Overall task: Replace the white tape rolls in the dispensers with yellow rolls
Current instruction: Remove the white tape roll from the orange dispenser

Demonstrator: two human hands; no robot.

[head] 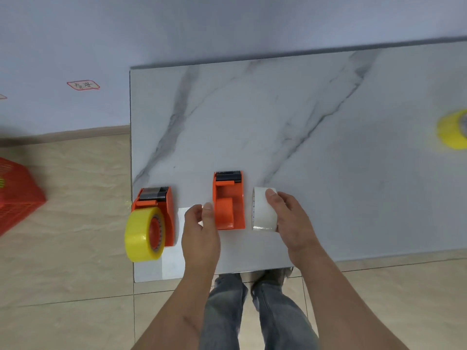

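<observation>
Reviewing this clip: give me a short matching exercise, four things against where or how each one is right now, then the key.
Things:
1. white roll
2. left dispenser
3. middle dispenser
4. loose yellow roll

States:
A. no roll on it
B. far right of the table
C. held by the right hand
D. carries a yellow roll

Pairs: 1-C, 2-D, 3-A, 4-B
</observation>
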